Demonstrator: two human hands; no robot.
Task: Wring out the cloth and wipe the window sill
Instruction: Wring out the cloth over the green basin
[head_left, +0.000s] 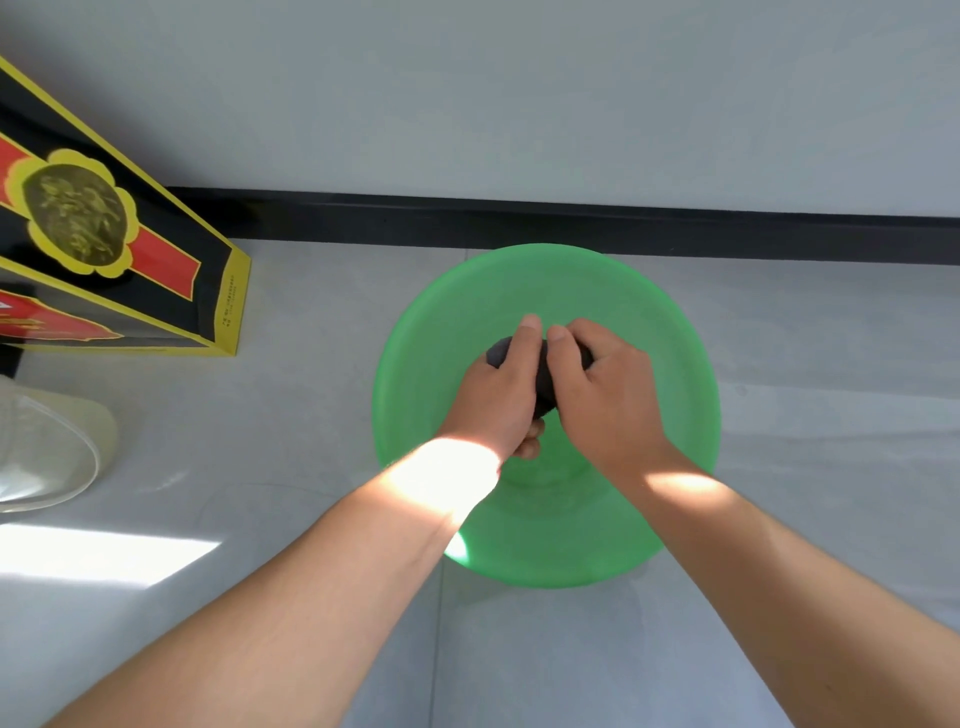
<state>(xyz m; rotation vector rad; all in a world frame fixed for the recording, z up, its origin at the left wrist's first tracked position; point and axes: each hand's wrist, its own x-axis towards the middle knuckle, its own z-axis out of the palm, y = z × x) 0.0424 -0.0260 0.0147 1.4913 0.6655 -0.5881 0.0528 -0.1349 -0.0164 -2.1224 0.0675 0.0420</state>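
Note:
A dark grey cloth (545, 382) is bunched into a tight roll above the green plastic basin (441, 332) on the floor. My left hand (501, 387) grips the roll's left part with its fingers curled round it. My right hand (605, 392) grips the right part, close against the left hand. Most of the cloth is hidden inside the two fists; only its ends and a strip between the hands show. No window sill is in view.
A black, yellow and red carton (111, 244) stands at the left by the wall. A clear plastic container (47, 447) sits at the left edge. A black skirting board (571, 226) runs along the grey wall behind the basin. The floor is pale grey tile.

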